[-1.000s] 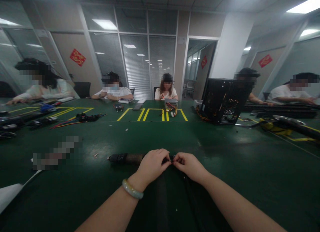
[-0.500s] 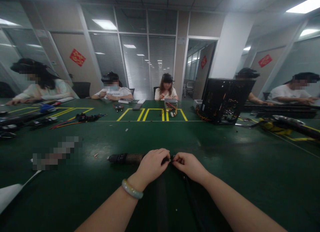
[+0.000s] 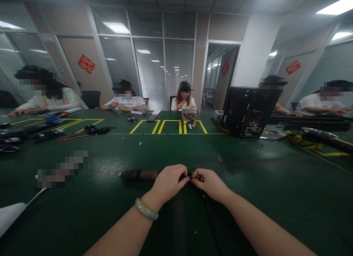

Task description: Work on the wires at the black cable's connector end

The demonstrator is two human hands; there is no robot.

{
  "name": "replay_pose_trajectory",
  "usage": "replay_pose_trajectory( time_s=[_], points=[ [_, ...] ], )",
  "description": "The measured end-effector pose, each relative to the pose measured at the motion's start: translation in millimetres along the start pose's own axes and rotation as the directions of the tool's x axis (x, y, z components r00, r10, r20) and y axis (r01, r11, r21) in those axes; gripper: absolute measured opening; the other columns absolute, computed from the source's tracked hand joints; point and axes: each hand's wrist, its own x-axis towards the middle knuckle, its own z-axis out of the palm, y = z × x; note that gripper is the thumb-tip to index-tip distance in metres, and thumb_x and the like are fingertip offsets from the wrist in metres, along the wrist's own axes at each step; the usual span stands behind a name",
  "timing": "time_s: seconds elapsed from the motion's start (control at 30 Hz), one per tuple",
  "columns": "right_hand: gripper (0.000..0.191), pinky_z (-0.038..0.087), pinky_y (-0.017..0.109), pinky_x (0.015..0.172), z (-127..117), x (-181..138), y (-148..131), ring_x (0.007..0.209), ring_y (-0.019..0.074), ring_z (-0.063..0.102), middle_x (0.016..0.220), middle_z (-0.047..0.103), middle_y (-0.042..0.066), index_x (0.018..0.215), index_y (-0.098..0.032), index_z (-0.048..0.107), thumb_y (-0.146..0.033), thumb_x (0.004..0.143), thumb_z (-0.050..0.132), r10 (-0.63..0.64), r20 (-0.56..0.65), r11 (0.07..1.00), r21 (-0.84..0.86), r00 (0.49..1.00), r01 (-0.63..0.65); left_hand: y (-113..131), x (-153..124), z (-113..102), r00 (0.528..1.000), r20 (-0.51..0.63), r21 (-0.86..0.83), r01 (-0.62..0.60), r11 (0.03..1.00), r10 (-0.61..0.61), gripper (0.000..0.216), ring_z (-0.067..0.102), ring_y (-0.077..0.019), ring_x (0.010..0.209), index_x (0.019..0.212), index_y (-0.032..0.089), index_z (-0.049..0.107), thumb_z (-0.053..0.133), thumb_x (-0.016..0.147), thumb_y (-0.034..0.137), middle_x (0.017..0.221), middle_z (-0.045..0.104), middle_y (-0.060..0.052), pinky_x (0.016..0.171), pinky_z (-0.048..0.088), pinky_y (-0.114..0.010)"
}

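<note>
My left hand (image 3: 170,181) is closed around the end of a dark cylindrical tool (image 3: 139,174) that lies on the green table (image 3: 261,182). My right hand (image 3: 207,182) pinches a small dark part right at the left hand's fingertips; what it is I cannot make out. The two hands meet fingertip to fingertip near the table's near middle. A pale green bangle (image 3: 146,209) sits on my left wrist. Dark cables (image 3: 209,215) run from the hands toward me.
A black computer case (image 3: 246,111) stands at the back right. Cable bundles (image 3: 88,131) and tools lie at the left. Yellow floor-style lines (image 3: 168,126) mark the table's far middle. Several people sit around the far and side edges. A white sheet (image 3: 9,216) lies at the near left.
</note>
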Motion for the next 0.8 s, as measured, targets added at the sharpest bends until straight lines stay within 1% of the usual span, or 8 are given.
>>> replay_pose_trajectory(
  time_s=[0.13,0.4,0.6,0.8],
  points=[
    [0.007,0.037,0.021,0.054,-1.4,-1.0,-2.7,0.063,0.0131,0.058,0.073,0.067,-0.003,0.087,-0.021,0.069,-0.025,0.086,0.063,-0.002,-0.01,1.0,-0.005,1.0,0.002,0.0,-0.6,-0.4,1.0,-0.018,-0.012,-0.001,1.0,0.001,0.015,0.061,-0.0189,0.093,0.088,0.022,0.057,0.058,0.092,0.036,0.096,0.064,-0.001,0.085,0.045,-0.032],
    [0.007,0.039,0.021,0.057,-1.6,-0.9,-4.9,0.065,0.0135,0.059,0.075,0.068,-0.002,0.087,-0.021,0.069,-0.024,0.086,0.063,-0.007,-0.005,1.0,-0.003,1.0,0.007,1.5,-0.6,-1.4,1.0,-0.029,-0.011,-0.009,1.0,0.009,0.006,0.06,-0.0191,0.096,0.09,0.022,0.057,0.057,0.092,0.028,0.102,0.064,0.0,0.086,0.045,-0.032],
    [0.007,0.04,0.021,0.058,-2.1,-1.4,-5.2,0.068,0.0139,0.06,0.076,0.068,-0.002,0.087,-0.021,0.069,-0.024,0.086,0.062,-0.01,0.004,1.0,0.013,1.0,0.01,-0.2,-0.3,0.4,0.999,-0.031,-0.018,-0.009,1.0,0.008,0.008,0.06,-0.0191,0.097,0.09,0.022,0.058,0.053,0.094,0.028,0.105,0.064,-0.001,0.087,0.045,-0.033],
    [0.006,0.038,0.021,0.056,0.5,0.4,0.1,0.065,0.0132,0.058,0.075,0.067,-0.002,0.087,-0.021,0.068,-0.024,0.086,0.063,-0.02,-0.006,1.0,-0.005,1.0,0.02,-0.6,-0.8,1.9,0.999,-0.038,-0.026,-0.001,1.0,0.0,0.011,0.06,-0.0208,0.098,0.089,0.022,0.058,0.061,0.089,0.032,0.105,0.064,-0.002,0.086,0.045,-0.034]
  ],
)
